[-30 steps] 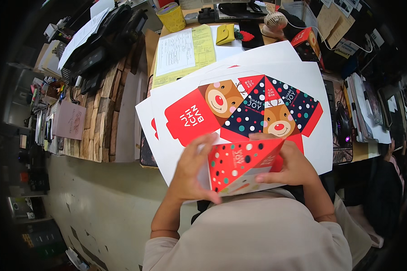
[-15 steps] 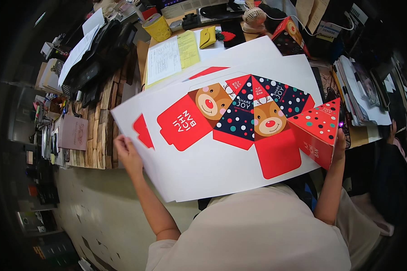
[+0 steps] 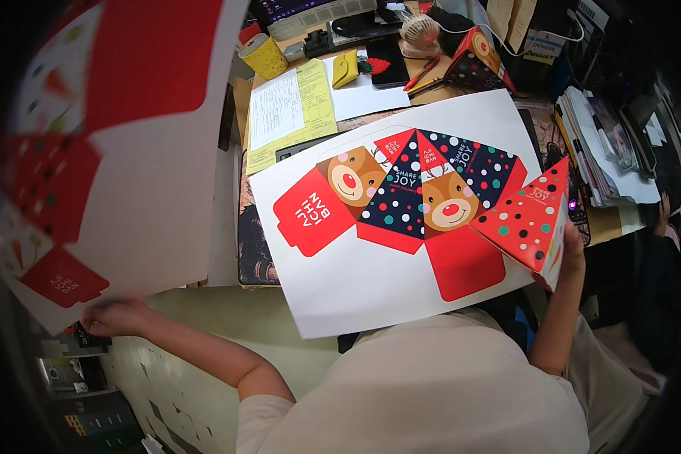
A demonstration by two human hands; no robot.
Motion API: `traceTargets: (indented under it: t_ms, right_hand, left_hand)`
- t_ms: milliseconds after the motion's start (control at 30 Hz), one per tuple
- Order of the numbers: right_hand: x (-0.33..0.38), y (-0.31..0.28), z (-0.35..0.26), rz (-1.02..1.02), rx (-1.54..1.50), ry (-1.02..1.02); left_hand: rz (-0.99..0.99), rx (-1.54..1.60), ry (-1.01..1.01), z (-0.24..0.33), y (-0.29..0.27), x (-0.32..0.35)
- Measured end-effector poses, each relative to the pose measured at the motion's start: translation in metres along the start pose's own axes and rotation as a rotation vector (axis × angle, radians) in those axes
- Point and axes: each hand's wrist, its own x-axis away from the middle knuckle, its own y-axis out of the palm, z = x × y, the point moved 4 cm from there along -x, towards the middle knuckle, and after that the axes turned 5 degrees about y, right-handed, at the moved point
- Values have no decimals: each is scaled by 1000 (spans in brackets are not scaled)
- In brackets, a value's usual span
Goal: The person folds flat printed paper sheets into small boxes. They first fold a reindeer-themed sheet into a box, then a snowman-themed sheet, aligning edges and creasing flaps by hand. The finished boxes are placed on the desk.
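My left hand (image 3: 113, 316) grips the lower edge of a large white printed sheet (image 3: 113, 151) with red shapes, lifted up at the far left, clear of the desk. My right hand (image 3: 571, 246) holds a folded red pyramid-shaped paper box (image 3: 532, 219) with coloured dots at the desk's right edge. Between them a flat white sheet (image 3: 356, 280) printed with an unfolded box pattern of reindeer faces, dark dotted triangles and red flaps lies on the desk.
At the back of the desk lie a yellow form (image 3: 291, 110), a yellow tape roll (image 3: 259, 54), a small fan (image 3: 420, 32), a second folded box (image 3: 477, 60) and a keyboard (image 3: 310, 15). Stacked papers (image 3: 605, 151) sit at right.
My left hand has swung the top sheet off the stack, up and out to the left. My right hand with the folded red box stays at the right edge.
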Motion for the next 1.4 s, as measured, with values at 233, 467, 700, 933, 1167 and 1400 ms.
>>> traceTargets:
  t_ms: [233, 467, 700, 933, 1167, 1400]
  right_hand:
    - [6, 8, -59, 125, -151, -234]
    - [27, 0, -78, -8, -169, -113]
    - [-18, 49, -55, 171, 518, 292]
    - [-76, 106, -50, 139, 973, 326]
    - [-104, 115, -38, 154, 1107, 221]
    - [-93, 90, -33, 229, 757, 46]
  left_hand:
    - [-427, -120, -529, -61, 10, 78]
    - [-744, 24, -698, -48, 48, 220]
    - [-862, 69, -699, -24, 52, 271]
    - [-824, -172, -594, -9, 57, 273]
    - [-1231, 152, 12, 121, 87, 284]
    - [-1863, 661, -39, 191, 112, 338]
